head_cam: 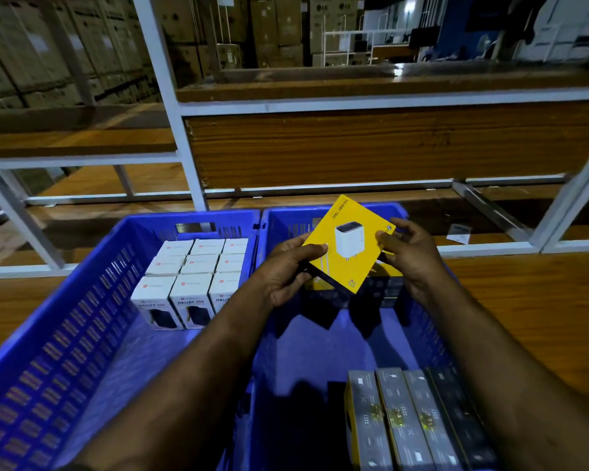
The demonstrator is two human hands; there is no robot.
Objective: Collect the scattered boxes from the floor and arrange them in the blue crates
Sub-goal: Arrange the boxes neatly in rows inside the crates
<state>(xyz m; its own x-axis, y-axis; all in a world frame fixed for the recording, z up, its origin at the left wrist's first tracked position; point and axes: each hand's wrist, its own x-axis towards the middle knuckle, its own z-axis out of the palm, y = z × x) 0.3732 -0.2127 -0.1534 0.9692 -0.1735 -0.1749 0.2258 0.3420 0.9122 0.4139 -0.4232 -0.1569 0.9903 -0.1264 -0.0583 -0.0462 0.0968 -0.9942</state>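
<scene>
Both hands clamp one yellow box (pixel 349 244), tilted, above the far end of the right crate (pixel 323 338). The left hand (pixel 286 270) grips its left edge with the thumb on the printed face; the right hand (pixel 410 254) pinches its right corner. Under it, at the crate's far wall, stand more yellow boxes, partly hidden. Grey-sided boxes (pixel 412 423) stand in a row at the near right corner. In the left crate (pixel 65 338), white boxes (pixel 198 277) fill the far right corner. Both crates sit on a wooden shelf (pixel 531 300).
</scene>
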